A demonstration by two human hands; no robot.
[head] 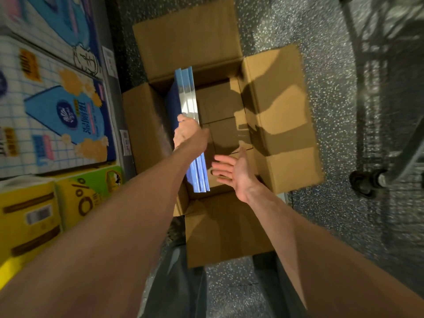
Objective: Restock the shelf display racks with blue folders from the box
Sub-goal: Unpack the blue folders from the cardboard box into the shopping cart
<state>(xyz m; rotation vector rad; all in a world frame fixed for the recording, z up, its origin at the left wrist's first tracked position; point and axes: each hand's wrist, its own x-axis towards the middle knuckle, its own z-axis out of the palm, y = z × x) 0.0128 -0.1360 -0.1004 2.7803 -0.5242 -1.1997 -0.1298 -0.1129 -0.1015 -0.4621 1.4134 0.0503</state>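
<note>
- The step in hand looks like the pick-up from the box [283,115]; the left hand [189,131] grips a small bunch of blue folders [187,92] from above, fingers curled over their top edges about midway along
- The folders stand on edge along the box's left wall, spines upward, tilted slightly toward that wall; whether their lower edges rest on the box bottom I cannot tell
- The right hand [231,173] holds nothing; its palm is turned toward the folders and its fingers are straight and spread, over the near part of the box, just beside the bunch's near end but apart from it
- The next move, as I judge it, calls for the right hand to steady the near end or the underside, so that the bunch lifts out level and does not fan apart; then a turn toward the racks left of the box
- The box sits on a dark speckled floor [332,134] with all four flaps folded out; its brown bottom shows to the right of the folders
- Left of the box runs a low shelf with blue-and-white tissue packs [57,99], yellow packs [29,214] nearer the person, and price tags [125,143] on its edge; no display rack for folders is in view
- Right of the box stands a wheeled metal frame, one castor [364,182] showing; it is blurred
</note>
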